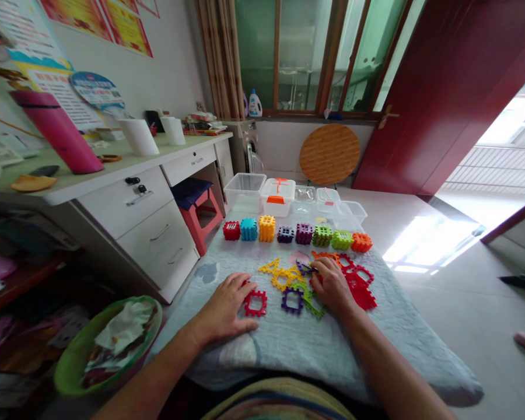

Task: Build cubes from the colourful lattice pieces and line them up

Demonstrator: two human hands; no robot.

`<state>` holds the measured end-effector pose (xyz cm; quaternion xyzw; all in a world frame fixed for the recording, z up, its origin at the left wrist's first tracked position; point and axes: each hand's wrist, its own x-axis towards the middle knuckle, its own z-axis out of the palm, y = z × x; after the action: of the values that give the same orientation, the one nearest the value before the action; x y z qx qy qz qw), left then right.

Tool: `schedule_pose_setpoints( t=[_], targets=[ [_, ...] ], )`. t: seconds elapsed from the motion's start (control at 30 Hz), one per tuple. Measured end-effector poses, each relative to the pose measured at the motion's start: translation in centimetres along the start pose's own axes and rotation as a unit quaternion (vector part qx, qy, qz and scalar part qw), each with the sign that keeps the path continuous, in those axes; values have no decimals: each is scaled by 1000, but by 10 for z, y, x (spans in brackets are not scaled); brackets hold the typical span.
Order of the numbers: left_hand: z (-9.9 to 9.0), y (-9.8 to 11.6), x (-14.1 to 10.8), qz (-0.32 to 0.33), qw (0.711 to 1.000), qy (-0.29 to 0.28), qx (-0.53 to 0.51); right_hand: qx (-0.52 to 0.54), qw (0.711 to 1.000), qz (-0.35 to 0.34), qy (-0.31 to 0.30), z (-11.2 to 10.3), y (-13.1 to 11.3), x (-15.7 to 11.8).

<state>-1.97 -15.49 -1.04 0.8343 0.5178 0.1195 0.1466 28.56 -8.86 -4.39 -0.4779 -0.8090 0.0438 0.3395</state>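
Observation:
My left hand (pixel 227 306) lies on the cloth with its fingers apart. Its fingertips and thumb are beside a red square interlocking plastic piece (pixel 256 304). My right hand (pixel 331 284) reaches into the loose pieces, fingers bent and closed on a dark purple interlocking piece (pixel 305 268); the palm side is hidden. Close to it lie yellow pieces (pixel 284 279), a purple square frame (pixel 292 300), green pieces (pixel 314 305) and red pieces (pixel 362 277). Behind these, several cubes built from such pieces stand in a row, among them a yellow stack (pixel 266 228) and an orange one (pixel 361 242).
Clear plastic boxes, one with an orange-latched lid (pixel 278 198), stand at the table's far end. A cloth (pixel 227 356) covers the table. To the left are a desk (pixel 140 233), a pink stool (pixel 201 213) and a green waste basket (pixel 65 364). A red door (pixel 424 93) is on the right.

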Motion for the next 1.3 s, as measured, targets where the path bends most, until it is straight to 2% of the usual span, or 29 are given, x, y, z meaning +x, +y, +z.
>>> schedule_pose_setpoints(
  t=[0.1, 0.23, 0.37, 0.6, 0.73, 0.8, 0.93, 1.13, 1.2, 1.3],
  targets=[
    [13, 2, -1, -11, 999, 42, -4, 2, 1000, 4, 4, 0, 0, 0],
    [18, 0, 4, -15, 995, 91, -29, 5, 1000, 5, 8, -1, 0, 0],
    [15, -2, 12, -22, 990, 126, -65, 7, 1000, 4, 10, -2, 1, 0],
    [3, 3, 21, -47, 981, 155, -111, 5, 1000, 2, 9, -3, 1, -1],
    [-7, 2, 35, -65, 973, 210, -72, 5, 1000, 1, 6, -3, 1, 0],
    [-11, -4, 45, -91, 973, 204, -51, 4, 1000, 2, 4, -3, 1, 0],
    [-12, -22, 66, -137, 979, 121, -89, -1, 1000, 1, -1, -3, 2, 0],
    [-14, -44, 89, -102, 982, 42, -151, -2, 1000, 1, 0, 0, 5, -1],
    [-16, -43, 88, -85, 985, 59, -139, 1, 1000, 3, 2, 1, 6, -2],
    [-18, -36, 75, -79, 985, 127, -90, 6, 1000, 2, 3, 0, 6, -2]
  ],
)
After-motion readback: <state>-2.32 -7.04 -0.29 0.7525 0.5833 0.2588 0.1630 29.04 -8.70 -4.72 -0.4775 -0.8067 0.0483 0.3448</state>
